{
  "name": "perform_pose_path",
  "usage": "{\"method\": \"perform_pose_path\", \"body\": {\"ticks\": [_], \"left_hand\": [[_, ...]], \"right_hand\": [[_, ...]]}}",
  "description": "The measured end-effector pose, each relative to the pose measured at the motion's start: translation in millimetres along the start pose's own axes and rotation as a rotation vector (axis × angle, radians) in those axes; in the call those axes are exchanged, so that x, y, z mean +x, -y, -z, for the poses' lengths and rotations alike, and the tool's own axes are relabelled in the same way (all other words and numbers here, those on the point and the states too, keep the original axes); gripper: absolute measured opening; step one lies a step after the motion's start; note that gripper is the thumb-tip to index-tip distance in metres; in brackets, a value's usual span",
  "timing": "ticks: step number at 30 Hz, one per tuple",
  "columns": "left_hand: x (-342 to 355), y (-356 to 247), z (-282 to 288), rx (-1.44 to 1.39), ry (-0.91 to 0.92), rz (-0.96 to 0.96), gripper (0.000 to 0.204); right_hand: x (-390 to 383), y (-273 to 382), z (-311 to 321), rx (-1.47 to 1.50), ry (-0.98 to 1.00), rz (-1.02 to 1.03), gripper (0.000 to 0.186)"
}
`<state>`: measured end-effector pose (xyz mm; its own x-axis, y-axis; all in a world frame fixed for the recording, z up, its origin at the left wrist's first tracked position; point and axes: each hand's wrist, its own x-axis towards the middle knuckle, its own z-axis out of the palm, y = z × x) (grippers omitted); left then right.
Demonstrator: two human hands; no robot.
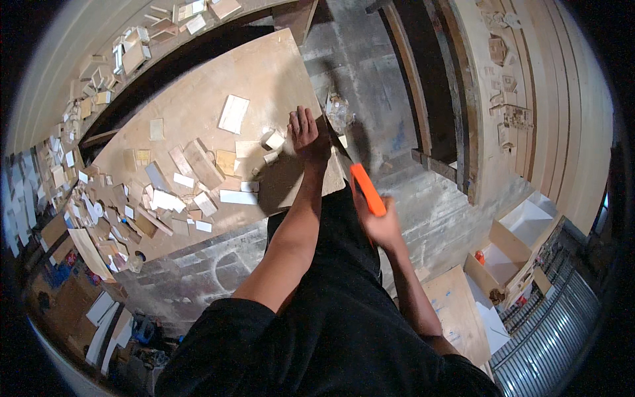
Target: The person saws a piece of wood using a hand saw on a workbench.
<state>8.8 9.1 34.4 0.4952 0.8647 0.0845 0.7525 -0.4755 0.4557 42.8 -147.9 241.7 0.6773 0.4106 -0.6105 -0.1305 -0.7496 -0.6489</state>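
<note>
Our right hand (380, 225) grips the orange-handled saw (368, 190) at the right edge of the tabletop (198, 99); we can't tell whether our left hand (308, 137) pinches anything there. Best we stroke straight, that hand clear.

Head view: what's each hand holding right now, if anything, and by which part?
The right hand holds the saw by its orange handle. The left hand is at the tabletop's edge; whether it holds anything cannot be told.
</note>
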Motion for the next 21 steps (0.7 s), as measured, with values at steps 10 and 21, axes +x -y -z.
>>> {"method": "perform_pose_path", "body": {"ticks": [10,21], "left_hand": [[4,12,-5,0.108,0.009,-0.003,0.061],[-15,13,-17,0.094,-0.031,-0.006,0.063]], "right_hand": [[-18,61,20,-0.091,0.252,-0.075,0.041],[32,49,-23,-0.137,0.047,0.068,0.046]]}}
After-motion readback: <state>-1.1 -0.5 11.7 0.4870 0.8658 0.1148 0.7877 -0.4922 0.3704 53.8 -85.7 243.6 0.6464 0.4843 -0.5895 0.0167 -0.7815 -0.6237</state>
